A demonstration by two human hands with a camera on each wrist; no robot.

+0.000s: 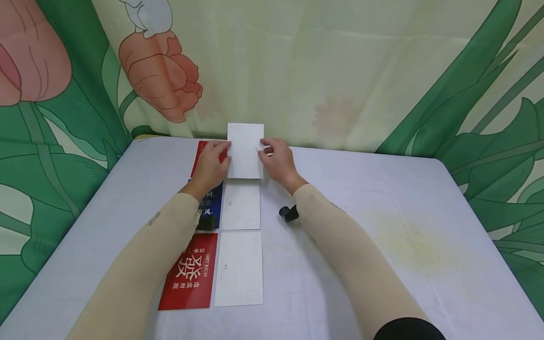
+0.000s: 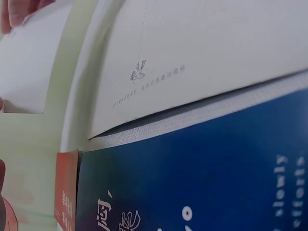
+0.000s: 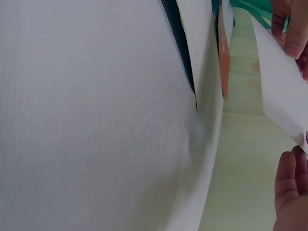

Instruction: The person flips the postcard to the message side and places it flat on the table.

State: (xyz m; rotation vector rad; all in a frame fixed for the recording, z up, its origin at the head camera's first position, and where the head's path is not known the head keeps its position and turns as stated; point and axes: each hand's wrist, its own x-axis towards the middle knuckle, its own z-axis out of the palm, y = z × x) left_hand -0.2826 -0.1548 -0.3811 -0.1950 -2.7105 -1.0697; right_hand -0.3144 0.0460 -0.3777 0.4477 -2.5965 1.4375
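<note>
Head view: white card up at the table's far edge, left of middle — left hand pinching its left side, right hand pinching its right side. Done, by the look of it: middle white card beside the blue card, near white card beside the near red card. Left, I'd judge: far row, where the far red card lies partly under the left hand and the pinched card isn't laid down. Most room is right of the columns, toward the table's right edge; the far edge is tight against the curtain. Near edge out of frame.

Left wrist view: pinched card shows off the table, past its edge, curtain behind. Middle white card's edge seems slightly lifted; narrow strip of cloth between it and the blue card.

Right wrist view: pinched card tilted, fingers of both hands on opposite sides — wide stretch of cloth this side of the columns.
</note>
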